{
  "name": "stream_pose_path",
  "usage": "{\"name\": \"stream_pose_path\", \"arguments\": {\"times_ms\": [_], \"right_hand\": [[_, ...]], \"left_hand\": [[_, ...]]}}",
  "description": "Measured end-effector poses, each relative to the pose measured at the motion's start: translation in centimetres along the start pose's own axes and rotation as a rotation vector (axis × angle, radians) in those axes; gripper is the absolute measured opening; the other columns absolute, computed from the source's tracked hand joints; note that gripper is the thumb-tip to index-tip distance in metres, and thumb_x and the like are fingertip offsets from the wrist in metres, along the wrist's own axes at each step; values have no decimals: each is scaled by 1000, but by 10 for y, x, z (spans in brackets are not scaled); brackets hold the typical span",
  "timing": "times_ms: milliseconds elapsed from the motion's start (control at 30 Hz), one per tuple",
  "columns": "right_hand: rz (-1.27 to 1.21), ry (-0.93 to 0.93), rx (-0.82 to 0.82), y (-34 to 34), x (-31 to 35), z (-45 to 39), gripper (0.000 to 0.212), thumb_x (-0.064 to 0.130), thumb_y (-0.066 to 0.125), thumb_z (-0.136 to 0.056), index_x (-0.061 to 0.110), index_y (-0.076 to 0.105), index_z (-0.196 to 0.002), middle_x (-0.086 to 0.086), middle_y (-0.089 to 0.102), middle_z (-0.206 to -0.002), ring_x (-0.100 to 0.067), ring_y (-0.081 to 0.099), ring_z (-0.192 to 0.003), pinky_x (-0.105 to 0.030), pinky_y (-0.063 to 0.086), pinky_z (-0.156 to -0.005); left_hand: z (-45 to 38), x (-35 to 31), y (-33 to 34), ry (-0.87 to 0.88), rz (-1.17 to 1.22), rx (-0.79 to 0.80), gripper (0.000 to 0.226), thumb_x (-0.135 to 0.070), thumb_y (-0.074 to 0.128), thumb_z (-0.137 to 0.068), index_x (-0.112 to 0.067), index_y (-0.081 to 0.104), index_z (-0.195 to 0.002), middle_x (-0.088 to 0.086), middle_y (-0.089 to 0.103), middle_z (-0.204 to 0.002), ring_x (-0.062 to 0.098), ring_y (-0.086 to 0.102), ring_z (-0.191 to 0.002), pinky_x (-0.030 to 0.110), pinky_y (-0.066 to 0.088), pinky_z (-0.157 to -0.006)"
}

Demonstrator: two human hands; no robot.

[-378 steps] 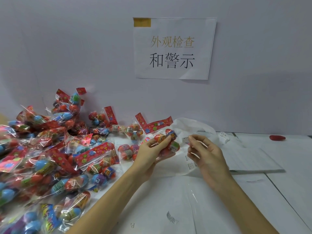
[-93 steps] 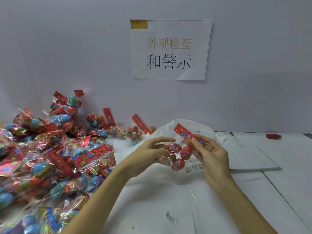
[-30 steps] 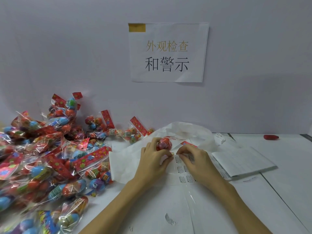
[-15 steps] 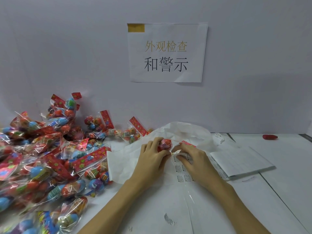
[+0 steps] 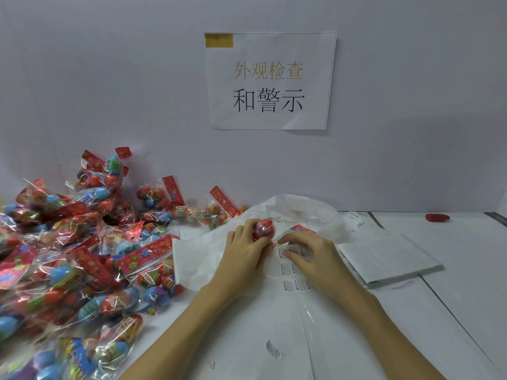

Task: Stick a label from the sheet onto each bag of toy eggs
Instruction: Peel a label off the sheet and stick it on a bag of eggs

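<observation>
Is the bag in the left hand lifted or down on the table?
Down: the clear bag of red toy eggs rests on white paper under the left hand.

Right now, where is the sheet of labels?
In the head view the label sheet lies flat on the table, centre-right, under the right hand, beside the bag of eggs held by the left hand.

A heap of egg bags [image 5: 82,256] fills the table's [image 5: 452,270] left side. The label sheet [image 5: 295,272] lies at mid-table, a paper stack [image 5: 389,259] just right of it. A wall sign [image 5: 270,80] hangs behind.
</observation>
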State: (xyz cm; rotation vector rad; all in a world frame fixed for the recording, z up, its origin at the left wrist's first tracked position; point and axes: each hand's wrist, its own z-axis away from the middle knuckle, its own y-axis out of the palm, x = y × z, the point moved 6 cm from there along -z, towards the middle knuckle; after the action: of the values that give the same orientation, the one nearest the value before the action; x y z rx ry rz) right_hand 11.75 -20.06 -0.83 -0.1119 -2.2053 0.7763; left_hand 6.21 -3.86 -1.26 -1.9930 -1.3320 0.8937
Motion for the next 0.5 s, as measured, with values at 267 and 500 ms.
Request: {"name": "stream_pose_path", "arguments": {"times_ms": [267, 500], "right_hand": [[73, -55, 28, 5, 4, 1, 17, 6, 77, -92, 21, 75, -101, 15, 73, -105, 0, 65, -102, -12, 45, -91], [57, -60, 41, 3, 1, 1, 23, 7, 78, -91, 26, 80, -105, 19, 74, -105, 1, 68, -103, -12, 47, -94]], "left_hand": [[0, -3, -3, 81, -47, -23, 13, -14, 62, -100, -9, 72, -106, 20, 58, -133, 40, 59, -101, 48, 48, -85], [0, 5, 2, -22, 35, 59, 27, -26, 50, -105, -12, 74, -107, 11, 52, -140, 33, 52, -111, 40, 30, -95]]}}
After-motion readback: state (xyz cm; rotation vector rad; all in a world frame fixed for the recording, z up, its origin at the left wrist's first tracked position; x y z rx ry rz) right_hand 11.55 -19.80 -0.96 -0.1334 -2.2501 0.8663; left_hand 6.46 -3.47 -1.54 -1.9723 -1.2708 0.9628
